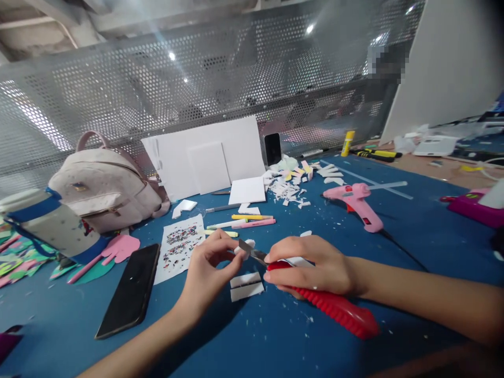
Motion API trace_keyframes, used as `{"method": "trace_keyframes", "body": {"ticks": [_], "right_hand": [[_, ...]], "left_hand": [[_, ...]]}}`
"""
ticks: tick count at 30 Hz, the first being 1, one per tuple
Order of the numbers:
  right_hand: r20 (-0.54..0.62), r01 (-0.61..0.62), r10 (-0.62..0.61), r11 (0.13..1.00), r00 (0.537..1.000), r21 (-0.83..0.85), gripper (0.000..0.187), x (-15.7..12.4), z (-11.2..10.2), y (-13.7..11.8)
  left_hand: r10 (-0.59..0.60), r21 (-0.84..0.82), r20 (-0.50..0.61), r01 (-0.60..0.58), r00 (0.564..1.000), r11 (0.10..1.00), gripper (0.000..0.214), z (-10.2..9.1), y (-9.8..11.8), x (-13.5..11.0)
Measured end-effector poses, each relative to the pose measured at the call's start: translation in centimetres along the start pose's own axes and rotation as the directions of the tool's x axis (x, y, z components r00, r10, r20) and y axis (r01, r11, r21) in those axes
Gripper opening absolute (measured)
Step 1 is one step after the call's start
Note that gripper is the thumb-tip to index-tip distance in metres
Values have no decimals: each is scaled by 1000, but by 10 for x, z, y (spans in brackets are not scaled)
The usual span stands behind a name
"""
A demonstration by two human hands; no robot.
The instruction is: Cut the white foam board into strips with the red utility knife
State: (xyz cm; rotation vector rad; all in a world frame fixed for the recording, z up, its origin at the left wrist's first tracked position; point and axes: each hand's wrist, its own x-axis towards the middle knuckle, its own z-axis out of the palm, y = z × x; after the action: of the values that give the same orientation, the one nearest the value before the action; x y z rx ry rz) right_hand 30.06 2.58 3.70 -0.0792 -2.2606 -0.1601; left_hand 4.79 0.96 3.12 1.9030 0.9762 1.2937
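Note:
My right hand [311,262] is wrapped round a red utility knife [338,310], whose steel blade [252,252] points left. My left hand [210,265] pinches a small white foam piece [249,244] right at the blade's tip. Just below both hands, two cut white foam strips [246,286] lie on the blue table [252,341]. White crumbs are scattered around them.
A black phone [129,289] lies to the left beside a printed sheet [179,247]. Behind are pens [248,220], white foam boards [205,157], foam scraps [291,184], a pink glue gun [354,202], a beige backpack [106,184] and a bottle [51,223].

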Motion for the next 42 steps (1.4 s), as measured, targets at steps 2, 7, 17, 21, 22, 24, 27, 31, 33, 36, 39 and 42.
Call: {"method": "trace_keyframes", "body": {"ticks": [2,7,17,21,22,24,27,31,33,36,39,42], "right_hand": [[14,12,-11,1000,1000,-25,18,2,-1,-1],[14,27,-26,996,1000,-79,17,7,-1,-3],[-6,37,-37,995,999,-92,22,8,1,-5],[15,37,-36,995,999,-92,23,9,1,-6],[20,37,-36,995,999,-93,24,9,1,-6],[18,34,-33,994,999,-100,24,7,3,-6],[3,30,-30,993,1000,-117,23,3,5,-6],[18,88,-86,988,996,-131,24,3,5,-5],[38,116,-112,984,993,-133,23,4,5,-4],[47,121,-116,983,992,-140,22,4,6,-4],[47,119,-113,982,992,-148,19,3,7,-4],[48,111,-105,982,993,-155,18,3,7,-5]], "left_hand": [[29,12,-20,-29,999,1000,11,2,5,-1],[65,58,-31,-63,997,996,11,3,10,-4],[176,202,-70,-159,982,966,8,1,8,-6],[248,258,-61,-224,967,940,12,2,10,-6],[259,269,-60,-234,964,934,12,2,10,-7],[272,287,-57,-245,961,926,12,2,9,-7],[279,305,-52,-251,959,919,11,2,8,-7],[298,328,-50,-266,953,907,11,2,7,-7],[310,339,-49,-277,949,899,11,2,6,-7],[325,352,-47,-289,944,890,11,1,4,-7],[321,361,-48,-283,946,888,11,0,4,-6],[296,367,-51,-258,954,894,12,0,6,-5]]}}
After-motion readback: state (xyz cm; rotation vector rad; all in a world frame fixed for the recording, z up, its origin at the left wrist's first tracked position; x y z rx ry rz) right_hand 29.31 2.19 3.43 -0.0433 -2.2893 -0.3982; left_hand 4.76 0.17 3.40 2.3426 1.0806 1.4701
